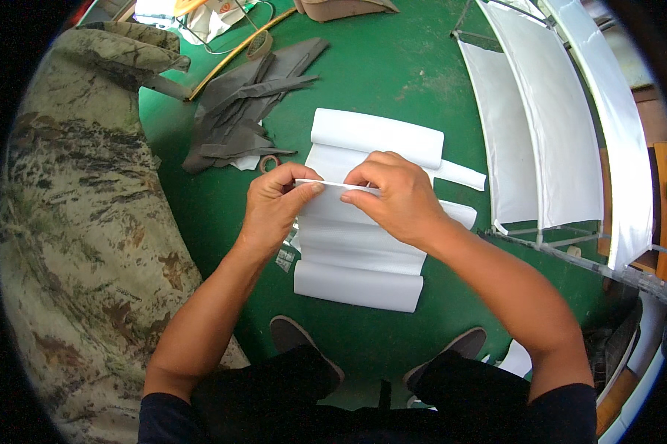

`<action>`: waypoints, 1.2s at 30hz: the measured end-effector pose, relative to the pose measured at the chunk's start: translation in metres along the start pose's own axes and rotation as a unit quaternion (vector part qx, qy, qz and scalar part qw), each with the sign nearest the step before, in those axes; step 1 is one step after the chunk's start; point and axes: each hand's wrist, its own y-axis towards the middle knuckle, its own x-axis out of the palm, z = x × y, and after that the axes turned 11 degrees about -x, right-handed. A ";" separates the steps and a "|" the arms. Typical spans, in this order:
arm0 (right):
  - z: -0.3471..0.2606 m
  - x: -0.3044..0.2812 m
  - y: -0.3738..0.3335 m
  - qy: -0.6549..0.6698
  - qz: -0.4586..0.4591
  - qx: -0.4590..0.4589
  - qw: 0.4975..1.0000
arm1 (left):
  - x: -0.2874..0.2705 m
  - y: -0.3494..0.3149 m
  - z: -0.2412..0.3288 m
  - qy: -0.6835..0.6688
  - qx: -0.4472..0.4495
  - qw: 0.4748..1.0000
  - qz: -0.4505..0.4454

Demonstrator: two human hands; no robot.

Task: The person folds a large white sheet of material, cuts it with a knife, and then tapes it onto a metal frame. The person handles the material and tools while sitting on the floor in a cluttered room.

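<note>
A white sheet (359,240), fabric or paper, lies below me on the green floor, with a rolled end (378,137) at the far side and another roll (359,285) at the near side. My left hand (270,207) pinches a thin folded white edge between thumb and forefinger. A short way to the right, my right hand (396,192) pinches the same edge, which is raised above the sheet. Whether this edge belongs to the sheet or is a separate piece, I cannot tell. A narrow white strip (463,176) sticks out beyond my right hand.
Dark grey cloth pieces (237,103) lie in a heap at the far left, near a tape roll (270,163). A camouflage cover (89,222) fills the left side. White panels on a metal frame (548,133) stand at the right. My shoes (304,344) are close to the near roll.
</note>
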 end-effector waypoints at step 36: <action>0.014 -0.018 -0.028 0.023 0.008 0.037 0.999 | -0.001 -0.001 -0.004 -0.003 0.019 1.000 -0.011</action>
